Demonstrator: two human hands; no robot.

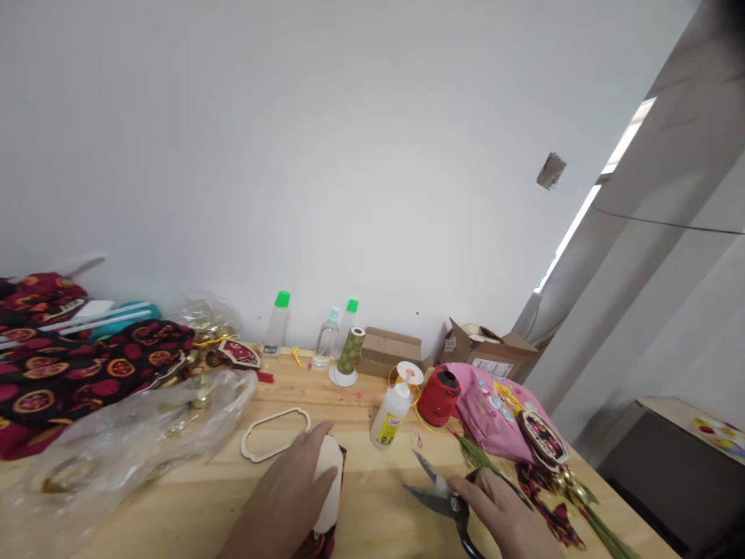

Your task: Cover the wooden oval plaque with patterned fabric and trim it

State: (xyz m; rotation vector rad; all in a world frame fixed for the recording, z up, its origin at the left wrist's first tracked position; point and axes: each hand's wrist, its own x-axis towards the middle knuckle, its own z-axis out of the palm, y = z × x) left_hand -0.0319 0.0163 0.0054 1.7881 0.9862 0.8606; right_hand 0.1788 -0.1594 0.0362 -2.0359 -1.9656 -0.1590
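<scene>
Scissors [455, 506], near right above the desk [369, 512], blades parted; right grip [504, 505] holding the handles | Cream panel [330, 489], near centre, partly beneath left grip [288, 485], whose closure cannot be told | Squeeze bottle [391, 419], farther off, standing between the two.

Metal-bladed scissors [455, 505], smooth wood tabletop [375, 505], glossy plastic bag [131, 439], matt cloth [87, 376]

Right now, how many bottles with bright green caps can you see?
2: the left bottle stands near the wall; the right bottle is partly hidden behind the green thread spool. More could be hidden.
</scene>
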